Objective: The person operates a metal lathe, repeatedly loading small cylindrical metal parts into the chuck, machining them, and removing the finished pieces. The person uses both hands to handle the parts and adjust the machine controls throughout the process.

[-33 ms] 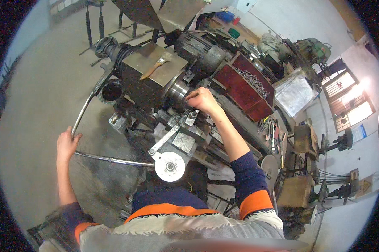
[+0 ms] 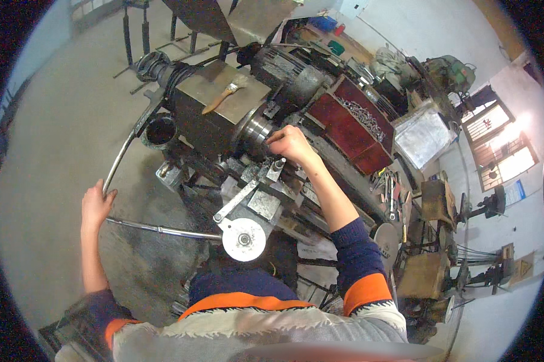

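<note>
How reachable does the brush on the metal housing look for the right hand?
Likely yes: the brush lies uncovered on the metal housing, just past the round chuck; the right hand, at that chuck, would have to come away first.

The left hand (image 2: 96,206), closed round the curved metal bar (image 2: 121,153) on the left of the box-shaped housing (image 2: 208,96), shows a very slight displacement: it now sits marginally higher along the bar, closer to the housing than in the earlier view. The left forearm (image 2: 93,259), extending from the hand away from the housing, follows by a similarly small amount, as does its dark sleeve (image 2: 106,306). The housing itself, with the brush (image 2: 225,98) on its top, appears a trace further right within the field of view.
</note>
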A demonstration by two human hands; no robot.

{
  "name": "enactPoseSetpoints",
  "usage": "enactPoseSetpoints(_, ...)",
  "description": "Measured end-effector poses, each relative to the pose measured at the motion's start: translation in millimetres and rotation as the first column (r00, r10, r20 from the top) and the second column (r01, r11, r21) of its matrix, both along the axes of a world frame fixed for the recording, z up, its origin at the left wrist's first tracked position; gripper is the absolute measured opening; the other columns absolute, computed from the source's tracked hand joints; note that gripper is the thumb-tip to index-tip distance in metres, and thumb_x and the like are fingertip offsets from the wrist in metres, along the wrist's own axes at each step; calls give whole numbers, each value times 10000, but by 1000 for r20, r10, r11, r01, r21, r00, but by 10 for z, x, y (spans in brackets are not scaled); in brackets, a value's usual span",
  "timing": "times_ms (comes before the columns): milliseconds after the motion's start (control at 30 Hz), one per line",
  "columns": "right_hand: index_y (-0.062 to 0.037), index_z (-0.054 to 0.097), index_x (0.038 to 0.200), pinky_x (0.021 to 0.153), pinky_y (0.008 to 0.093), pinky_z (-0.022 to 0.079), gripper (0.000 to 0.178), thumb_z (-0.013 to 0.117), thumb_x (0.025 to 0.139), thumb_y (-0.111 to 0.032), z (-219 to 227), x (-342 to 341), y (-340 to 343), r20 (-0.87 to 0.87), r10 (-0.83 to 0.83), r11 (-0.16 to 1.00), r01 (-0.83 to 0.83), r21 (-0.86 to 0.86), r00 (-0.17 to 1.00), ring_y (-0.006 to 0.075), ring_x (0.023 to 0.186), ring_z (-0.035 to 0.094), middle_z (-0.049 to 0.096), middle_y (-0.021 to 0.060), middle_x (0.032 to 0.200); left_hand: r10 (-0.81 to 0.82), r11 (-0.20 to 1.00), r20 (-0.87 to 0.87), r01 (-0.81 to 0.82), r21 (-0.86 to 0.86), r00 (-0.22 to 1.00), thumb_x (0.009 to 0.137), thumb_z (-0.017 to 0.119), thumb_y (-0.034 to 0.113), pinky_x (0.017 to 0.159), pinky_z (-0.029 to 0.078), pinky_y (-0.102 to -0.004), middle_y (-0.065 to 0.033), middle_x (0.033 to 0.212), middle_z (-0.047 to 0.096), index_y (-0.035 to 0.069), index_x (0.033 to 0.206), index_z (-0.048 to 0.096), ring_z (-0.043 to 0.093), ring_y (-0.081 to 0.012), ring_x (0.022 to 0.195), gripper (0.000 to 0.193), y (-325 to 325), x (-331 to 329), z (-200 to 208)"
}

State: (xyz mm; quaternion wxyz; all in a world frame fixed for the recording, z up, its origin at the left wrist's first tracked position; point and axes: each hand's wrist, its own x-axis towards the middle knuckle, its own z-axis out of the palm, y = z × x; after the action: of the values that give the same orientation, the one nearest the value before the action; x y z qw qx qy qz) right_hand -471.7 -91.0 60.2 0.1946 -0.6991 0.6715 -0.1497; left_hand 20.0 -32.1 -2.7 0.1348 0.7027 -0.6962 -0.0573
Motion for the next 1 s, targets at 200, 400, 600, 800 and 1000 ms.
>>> enactPoseSetpoints(200,-55,693,756,632,344,489,283,597,559,-234,-104,0,-79,-227,48,990,-77,-122,973,296,648,619,629,169,706,-17,999,300,32,-44,954,684,621,129,620,473,-453,-200,723,597,19,837,562,598,-364,706,198,-303,154,-43)
enactPoseSetpoints(400,-53,685,689,594,363,482,231,599,555,-221,-134,82,-69,-240,19,986,-59,-157,971,304,587,605,610,163,631,-4,976,570,127,-177,822,698,570,80,594,486,-409,-160,679,593,28,749,586,607,-319,676,75,-1432,1392,-229)
enactPoseSetpoints(600,-45,677,676,591,361,482,230,593,551,-219,-159,60,-168,-251,-22,974,-36,-222,968,305,579,603,601,171,620,167,977,392,-98,-190,905,711,543,95,676,487,-412,-167,821,620,53,883,612,609,-319,778,190,-1715,1504,-265)
enactPoseSetpoints(800,-73,685,732,694,406,493,238,625,552,-217,4,11,35,-128,-14,989,-5,-150,992,344,715,607,628,167,729,-94,748,78,122,-652,993,740,575,155,765,468,-397,-130,924,616,82,1022,597,590,-305,862,292,-1543,179,-289)
enactPoseSetpoints(1000,-69,678,820,778,358,458,288,594,549,-114,366,-412,634,-104,13,887,-59,-458,995,292,862,568,642,112,861,-264,888,-189,315,335,946,674,596,229,775,471,-436,-205,909,617,25,896,613,592,-347,898,301,-1748,-613,-1551)
